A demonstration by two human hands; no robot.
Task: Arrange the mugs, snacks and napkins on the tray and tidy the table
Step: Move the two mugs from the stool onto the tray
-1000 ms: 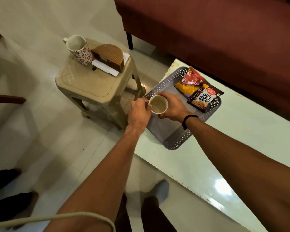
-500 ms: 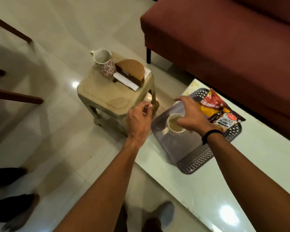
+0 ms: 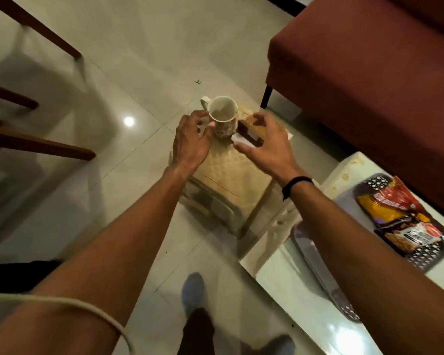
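over the plastic stool (image 3: 231,172), both hands reach in. the left hand (image 3: 190,139) spreads loose fingers beside the floral mug (image 3: 223,119), fingertips near its side, gripping nothing. the right hand (image 3: 264,144) hovers open above the wooden napkin holder (image 3: 249,129). right of them, two snack packets (image 3: 405,221) lie on the grey tray (image 3: 426,262) on the surface (image 3: 292,290).

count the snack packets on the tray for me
2. The red and yellow packet lies at the far end of the tray; the peanuts packet overlaps its near edge. The right forearm hides part of the tray, so another could be covered.
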